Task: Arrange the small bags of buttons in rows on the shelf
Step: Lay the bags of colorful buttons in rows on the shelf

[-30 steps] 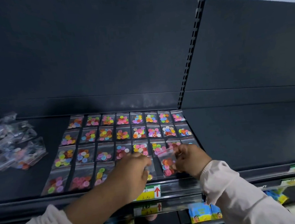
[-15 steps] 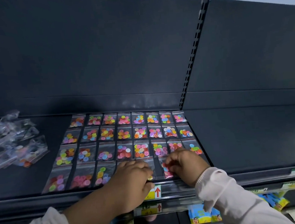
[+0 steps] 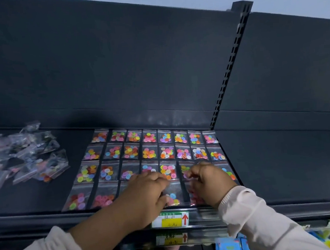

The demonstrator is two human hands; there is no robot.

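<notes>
My right grip (image 3: 210, 182) pinches the top edge of a bag of red buttons (image 3: 194, 199), which lies in the front row on the dark shelf (image 3: 283, 164), among the rows of button bags (image 3: 148, 153). My left grip (image 3: 146, 192) rests just beside it with bent fingers on front-row bags; I cannot tell whether it holds one. A loose pile of bags (image 3: 23, 157) lies well apart at the left.

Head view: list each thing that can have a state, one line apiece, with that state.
left hand, resting on the front row, grip unclear.
right hand, curled, pinching the red-button bag.
red-button bag, flat in the front row, held at its top.
arranged bags, flat in rows on the shelf.
loose bags, heaped at left, unsorted.
price label, clipped to the shelf edge.
</notes>
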